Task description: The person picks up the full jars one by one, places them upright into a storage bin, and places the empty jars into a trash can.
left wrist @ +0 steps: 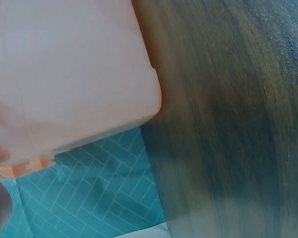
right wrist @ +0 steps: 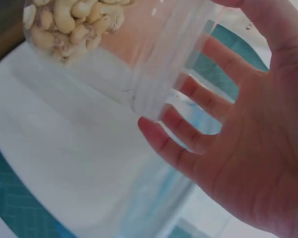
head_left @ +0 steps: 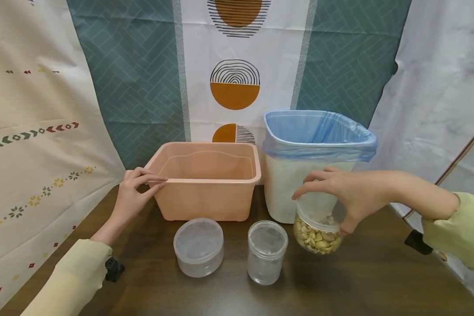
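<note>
My right hand [head_left: 343, 193] grips a clear round jar [head_left: 320, 210] from above, thumb and fingers spread around its lid. Cashews [head_left: 317, 237] fill its lower part, and in the right wrist view the jar [right wrist: 109, 74] is tilted. My left hand [head_left: 136, 188] pinches the rim of a peach plastic tub [head_left: 205, 199] at its front left corner. A wide, low clear container [head_left: 199, 248] stands on the table in front of the tub. Right of it is a narrower, taller clear jar [head_left: 266, 254], upright with its lid on.
Behind the right hand stands a white bin [head_left: 280, 184] lined with a blue bag [head_left: 320, 127]. The dark wooden table [head_left: 162, 294] runs under everything. Patterned cloths [head_left: 134, 79] hang at the back and both sides.
</note>
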Demonstrator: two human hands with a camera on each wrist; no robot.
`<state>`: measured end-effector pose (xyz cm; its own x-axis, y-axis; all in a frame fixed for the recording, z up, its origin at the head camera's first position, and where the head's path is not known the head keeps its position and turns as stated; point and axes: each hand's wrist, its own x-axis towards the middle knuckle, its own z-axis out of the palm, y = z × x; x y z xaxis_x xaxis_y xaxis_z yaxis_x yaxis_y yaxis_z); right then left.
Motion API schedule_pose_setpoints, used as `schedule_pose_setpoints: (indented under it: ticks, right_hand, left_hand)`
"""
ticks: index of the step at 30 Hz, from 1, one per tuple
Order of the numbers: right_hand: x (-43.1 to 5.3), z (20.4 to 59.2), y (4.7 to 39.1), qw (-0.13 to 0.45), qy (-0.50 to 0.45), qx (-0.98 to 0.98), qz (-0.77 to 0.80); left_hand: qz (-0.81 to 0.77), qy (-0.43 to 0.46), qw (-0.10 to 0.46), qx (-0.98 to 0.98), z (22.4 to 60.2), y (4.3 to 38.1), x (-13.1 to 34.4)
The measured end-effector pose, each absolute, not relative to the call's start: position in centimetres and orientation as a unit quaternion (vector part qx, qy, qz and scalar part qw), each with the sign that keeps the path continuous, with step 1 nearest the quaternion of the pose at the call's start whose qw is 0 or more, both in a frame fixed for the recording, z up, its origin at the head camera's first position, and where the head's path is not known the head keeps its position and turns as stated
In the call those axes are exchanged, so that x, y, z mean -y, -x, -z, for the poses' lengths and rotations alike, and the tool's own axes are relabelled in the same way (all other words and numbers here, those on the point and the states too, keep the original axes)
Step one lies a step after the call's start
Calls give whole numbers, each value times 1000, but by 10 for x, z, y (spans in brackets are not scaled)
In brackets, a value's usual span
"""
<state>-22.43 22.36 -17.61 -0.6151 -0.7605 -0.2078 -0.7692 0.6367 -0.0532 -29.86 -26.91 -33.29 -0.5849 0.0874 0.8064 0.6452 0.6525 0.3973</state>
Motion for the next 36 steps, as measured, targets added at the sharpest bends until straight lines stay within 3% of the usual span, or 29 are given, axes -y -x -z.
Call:
schedule_pose_setpoints:
  ticks: [10,18,36]
  right_hand:
    - [-189,135,237,95,449,-888,-17]
    - [-155,121,249,126,453,-882,-33]
    - [-99,90,297,115,456,-883,-12]
  left_hand:
    - [351,225,398,817,333,298,270]
    - [356,211,389,823,333,300,269]
    - [369,221,365,825,333,302,275]
